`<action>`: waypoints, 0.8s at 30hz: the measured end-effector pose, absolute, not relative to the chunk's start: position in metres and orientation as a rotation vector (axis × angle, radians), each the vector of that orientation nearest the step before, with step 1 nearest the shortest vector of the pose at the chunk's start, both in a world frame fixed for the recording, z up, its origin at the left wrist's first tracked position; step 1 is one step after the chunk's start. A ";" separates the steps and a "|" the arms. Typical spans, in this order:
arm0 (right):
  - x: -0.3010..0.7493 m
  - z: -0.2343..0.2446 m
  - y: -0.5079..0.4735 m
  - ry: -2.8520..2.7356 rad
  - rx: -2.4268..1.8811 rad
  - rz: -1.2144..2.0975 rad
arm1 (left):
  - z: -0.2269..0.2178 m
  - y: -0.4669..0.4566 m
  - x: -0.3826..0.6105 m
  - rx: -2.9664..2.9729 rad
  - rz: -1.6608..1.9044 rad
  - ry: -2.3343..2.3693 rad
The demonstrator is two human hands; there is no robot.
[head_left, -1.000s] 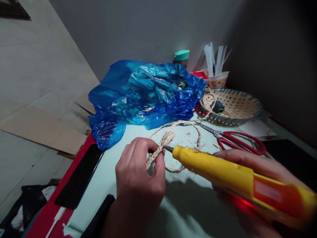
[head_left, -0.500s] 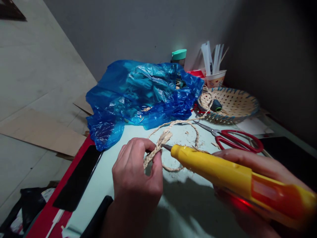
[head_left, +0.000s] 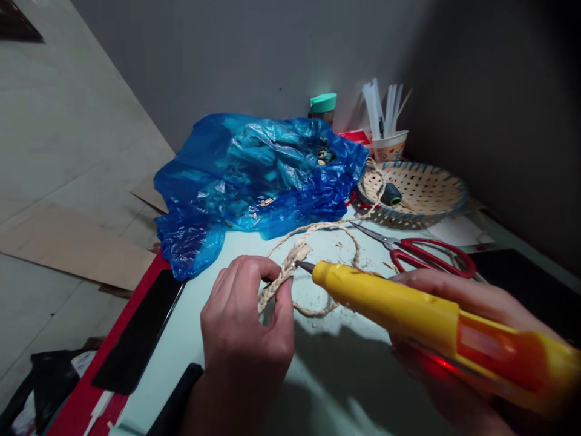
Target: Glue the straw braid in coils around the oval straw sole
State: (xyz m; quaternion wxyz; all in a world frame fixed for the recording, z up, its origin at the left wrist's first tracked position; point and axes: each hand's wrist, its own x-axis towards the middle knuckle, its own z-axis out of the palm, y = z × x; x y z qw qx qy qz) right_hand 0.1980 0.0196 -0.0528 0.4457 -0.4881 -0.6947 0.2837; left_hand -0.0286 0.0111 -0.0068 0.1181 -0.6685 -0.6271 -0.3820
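Observation:
My left hand [head_left: 245,330] is closed in a pinch on the end of a braided straw rope [head_left: 284,275], which loops back across the pale table [head_left: 345,375] toward the basket. My right hand [head_left: 458,339] grips a yellow glue gun [head_left: 408,315]. Its metal tip touches the braid just beside my left thumb. A red light glows under the gun's body.
A crumpled blue plastic bag [head_left: 258,175] lies behind the rope. Red-handled scissors [head_left: 422,254] lie to the right, near a woven basket [head_left: 426,194] holding a dark thread spool [head_left: 390,195]. A paper cup with glue sticks [head_left: 388,136] and a green-lidded jar [head_left: 323,106] stand at the wall.
Both hands and the glue gun have drifted slightly left. The gun tip stays against the braid, and my left hand keeps its pinch.

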 end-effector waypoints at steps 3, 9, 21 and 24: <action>0.198 -0.049 0.019 -1.712 -1.203 0.618 | -0.007 0.011 -0.029 -1.960 -1.124 -1.821; 0.180 -0.017 0.021 -1.681 -1.208 0.784 | -0.008 0.010 -0.030 -1.959 -1.106 -1.812; 0.197 -0.027 0.024 -1.765 -1.162 0.744 | -0.013 0.012 -0.028 -1.890 -1.177 -1.826; 0.200 -0.034 0.022 -1.829 -1.143 0.644 | -0.013 0.012 -0.027 -1.894 -1.177 -1.834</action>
